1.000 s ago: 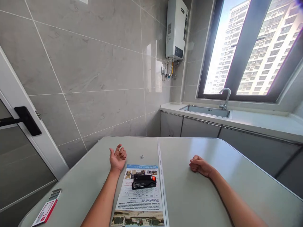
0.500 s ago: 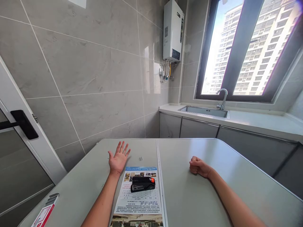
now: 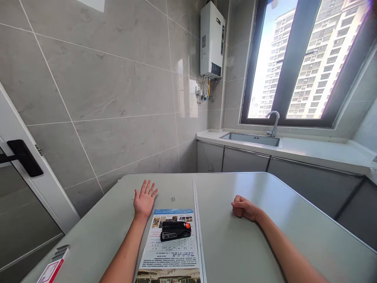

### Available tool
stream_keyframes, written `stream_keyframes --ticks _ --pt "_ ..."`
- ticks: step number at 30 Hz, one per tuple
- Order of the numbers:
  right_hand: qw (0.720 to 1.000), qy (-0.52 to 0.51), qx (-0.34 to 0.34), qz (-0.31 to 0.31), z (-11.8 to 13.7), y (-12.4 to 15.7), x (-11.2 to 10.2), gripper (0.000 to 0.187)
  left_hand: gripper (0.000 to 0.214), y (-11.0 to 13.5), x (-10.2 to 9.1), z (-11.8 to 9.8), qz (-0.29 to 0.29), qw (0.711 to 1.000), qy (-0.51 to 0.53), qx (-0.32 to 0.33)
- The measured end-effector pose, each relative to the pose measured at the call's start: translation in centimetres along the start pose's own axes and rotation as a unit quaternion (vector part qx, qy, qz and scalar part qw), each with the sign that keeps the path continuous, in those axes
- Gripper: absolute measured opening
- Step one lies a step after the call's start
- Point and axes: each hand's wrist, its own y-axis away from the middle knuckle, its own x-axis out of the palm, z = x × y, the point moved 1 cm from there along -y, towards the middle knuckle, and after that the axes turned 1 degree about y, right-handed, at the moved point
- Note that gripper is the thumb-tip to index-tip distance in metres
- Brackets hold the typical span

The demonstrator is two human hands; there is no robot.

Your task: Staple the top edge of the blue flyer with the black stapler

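My left hand (image 3: pixel 143 199) rests palm up on the grey table (image 3: pixel 250 251), fingers stretched out and holding nothing. It lies just left of the top corner of a printed leaflet (image 3: pixel 172 245). A black stapler (image 3: pixel 174 230) with an orange end lies on that leaflet, apart from both hands. A small strip of staples (image 3: pixel 173 199) sits on the table beyond the leaflet, to the right of my left hand. My right hand (image 3: pixel 244 208) lies on the right half of the table, curled into a loose fist; nothing shows in it.
A red and white packet (image 3: pixel 50 271) lies at the table's near left edge. A tiled wall and a door with a black handle (image 3: pixel 22 157) stand left. Behind are a counter with sink (image 3: pixel 250 138) and tap, a window, and a wall heater (image 3: pixel 211 39).
My left hand's fingers uncurled from a half-closed palm to stretched out flat. My right hand stayed in its fist. The view tilted slightly up.
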Motion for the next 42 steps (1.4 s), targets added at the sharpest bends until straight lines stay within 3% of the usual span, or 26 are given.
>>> stream_keyframes --ticks 14,26,31,35,38,40,42 --pt "1.000 0.009 -0.004 0.000 -0.5 -0.1 -0.6 0.080 0.060 0.3 0.5 0.1 0.009 1.000 -0.002 0.013" --pt "1.000 0.025 0.001 -0.002 0.4 0.1 0.6 0.081 0.055 0.2 0.0 0.0 0.047 0.999 0.021 -0.009" --pt "0.999 0.033 0.004 -0.003 0.5 0.0 0.7 0.081 0.063 0.1 -0.4 0.4 0.021 0.999 -0.037 -0.033" --pt "0.999 0.038 0.005 0.002 0.5 0.0 0.7 0.080 0.060 0.2 -0.1 1.1 0.058 0.989 -0.126 -0.049" --pt "0.999 0.044 0.004 0.007 0.5 -0.1 0.6 0.079 0.058 0.8 0.6 1.8 0.111 0.946 -0.304 -0.026" --pt "0.999 0.051 0.003 0.012 0.4 -0.1 0.6 0.079 0.054 1.5 1.3 2.3 0.173 0.880 -0.442 -0.005" --pt "0.998 0.059 0.002 0.017 0.4 -0.2 0.5 0.078 0.043 2.3 1.9 2.9 0.239 0.823 -0.514 -0.014"
